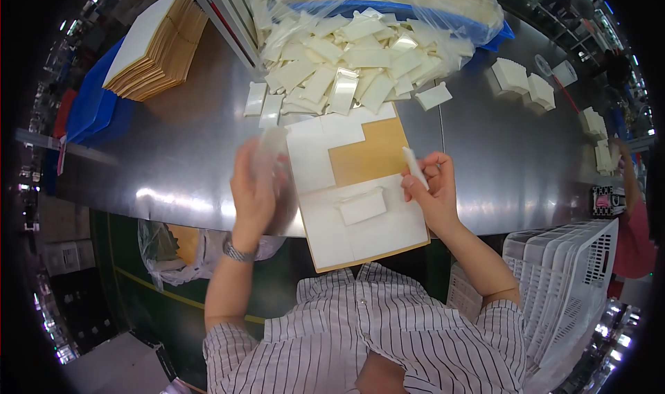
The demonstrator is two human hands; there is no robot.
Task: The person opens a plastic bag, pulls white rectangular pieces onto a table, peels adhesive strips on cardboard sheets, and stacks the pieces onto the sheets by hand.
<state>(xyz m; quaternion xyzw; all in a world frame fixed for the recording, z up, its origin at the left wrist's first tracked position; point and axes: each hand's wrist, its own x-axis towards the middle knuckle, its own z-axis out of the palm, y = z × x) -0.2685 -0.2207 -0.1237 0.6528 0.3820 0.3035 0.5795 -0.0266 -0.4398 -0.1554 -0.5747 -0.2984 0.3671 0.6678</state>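
i'm watching a handling step, i'd judge: right hand point(434, 185) pinching one white piece point(414, 168), left hand point(253, 190), blurred, seemingly gripping a second piece point(273, 143). a third piece point(364, 207) lies on one board point(367, 160) between them; the pile point(346, 61) defies counting. next move calls for steady fingertips.

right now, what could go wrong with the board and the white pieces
The board juts past the edge of the table, so a bump might tip it. The pile of pale pieces crowds its far end and could slide onto it. The white piece pinched in the right hand might slip.
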